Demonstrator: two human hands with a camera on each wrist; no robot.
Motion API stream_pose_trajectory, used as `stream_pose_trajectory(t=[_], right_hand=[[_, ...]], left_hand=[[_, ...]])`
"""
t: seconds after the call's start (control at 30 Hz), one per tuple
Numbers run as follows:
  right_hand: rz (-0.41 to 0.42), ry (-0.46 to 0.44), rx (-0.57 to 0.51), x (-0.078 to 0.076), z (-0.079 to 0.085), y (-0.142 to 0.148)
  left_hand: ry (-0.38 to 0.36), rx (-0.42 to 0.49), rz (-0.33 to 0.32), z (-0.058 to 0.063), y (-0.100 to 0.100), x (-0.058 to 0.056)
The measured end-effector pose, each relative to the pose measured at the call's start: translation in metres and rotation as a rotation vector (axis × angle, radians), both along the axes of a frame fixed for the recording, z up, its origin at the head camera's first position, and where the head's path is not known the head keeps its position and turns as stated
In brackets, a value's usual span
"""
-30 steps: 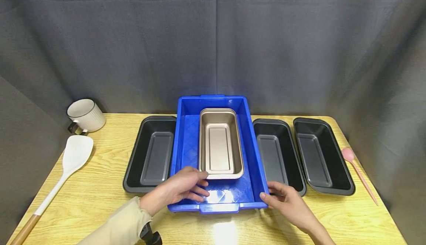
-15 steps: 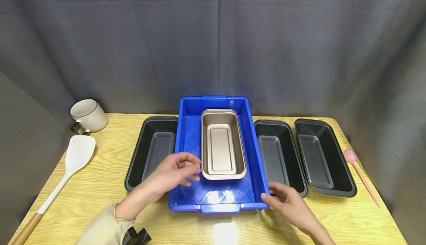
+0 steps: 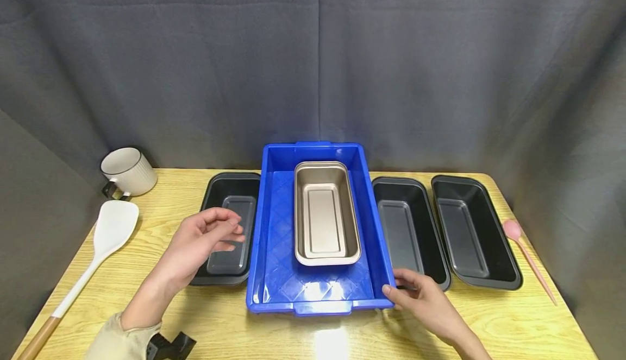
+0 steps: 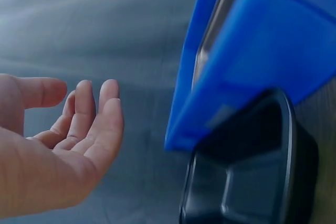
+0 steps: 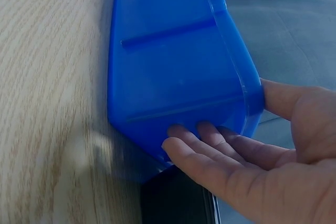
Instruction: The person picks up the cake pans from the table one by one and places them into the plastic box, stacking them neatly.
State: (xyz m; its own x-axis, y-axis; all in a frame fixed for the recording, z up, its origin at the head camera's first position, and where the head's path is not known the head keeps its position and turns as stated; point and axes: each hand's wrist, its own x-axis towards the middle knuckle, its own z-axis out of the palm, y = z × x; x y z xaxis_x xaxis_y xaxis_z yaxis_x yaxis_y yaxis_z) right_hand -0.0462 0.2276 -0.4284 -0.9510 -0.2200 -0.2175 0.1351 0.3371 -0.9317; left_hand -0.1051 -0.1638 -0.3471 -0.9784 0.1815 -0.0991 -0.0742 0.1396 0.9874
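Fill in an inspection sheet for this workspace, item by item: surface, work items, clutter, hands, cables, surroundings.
Surface: wood-grain table, glare at the near edge.
Work items: blue tray with a gold loaf pan inside; one black pan left of the tray, two more to its right.
Clutter: mug and white spatula at far left; pink spoon at far right.
Hands: left hand holds nothing, in front of the left black pan; right hand grips the tray's near right corner.
Cables: nothing seen.
Surroundings: gray cloth behind and at both sides.
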Motion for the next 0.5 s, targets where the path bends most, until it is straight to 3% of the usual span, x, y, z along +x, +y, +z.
stream_pose_trajectory(t=[0.4,0.5], right_hand=[[0.006,-0.002,-0.02,0.0,0.0,0.0],[0.006,-0.005,-0.014,0.0,0.0,0.0]], left_hand=[[0.012,0.129,0.13,-0.033,-0.067,0.009],[0.001,0.121,0.176,-0.042,-0.079,0.013]])
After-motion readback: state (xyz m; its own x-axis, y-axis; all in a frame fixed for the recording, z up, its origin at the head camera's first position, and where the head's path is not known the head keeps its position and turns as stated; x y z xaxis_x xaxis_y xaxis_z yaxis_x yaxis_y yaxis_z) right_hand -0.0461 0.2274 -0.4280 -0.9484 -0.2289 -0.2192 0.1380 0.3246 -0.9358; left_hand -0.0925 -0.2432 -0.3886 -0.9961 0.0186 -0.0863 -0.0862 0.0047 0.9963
